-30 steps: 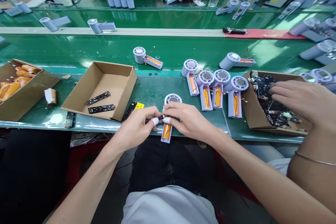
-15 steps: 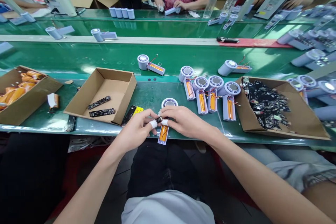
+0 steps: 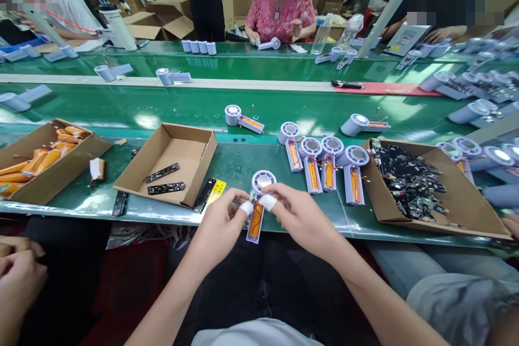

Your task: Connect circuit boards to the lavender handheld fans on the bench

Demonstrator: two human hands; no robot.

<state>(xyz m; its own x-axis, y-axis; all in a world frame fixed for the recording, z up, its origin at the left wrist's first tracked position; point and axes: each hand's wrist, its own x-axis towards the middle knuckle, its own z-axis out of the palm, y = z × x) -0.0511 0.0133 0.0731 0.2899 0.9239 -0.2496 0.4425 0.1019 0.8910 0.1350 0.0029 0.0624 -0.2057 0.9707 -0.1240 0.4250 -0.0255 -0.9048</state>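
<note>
- Okay, left hand and right hand sit either side of a small fan body, fingertips up at its round head and neck.
- Grip is narrow on both hands, closed in around the fan; can't tell if it's a firm pinch or just a touch.
- White finger cots on a left finger, and on a right finger too.
- Fan lies on the green tabletop right at the near edge, head pointing away, pale blue handle toward the person, orange battery showing in the open handle.
- Just left of the hands: black strip with a yellow label, print too small to read.
- Further left: open cardboard box holding two black circuit boards; next box full of orange batteries.
- Right: four more fan bodies in a row with red and black wires, then a cardboard box heaped with black circuit boards.
- Across the green conveyor belt: co-worker in a pink top with a fan body in hand.
- Another person's hands at lower left, apart from the work.
- No readable brand anywhere.
</note>
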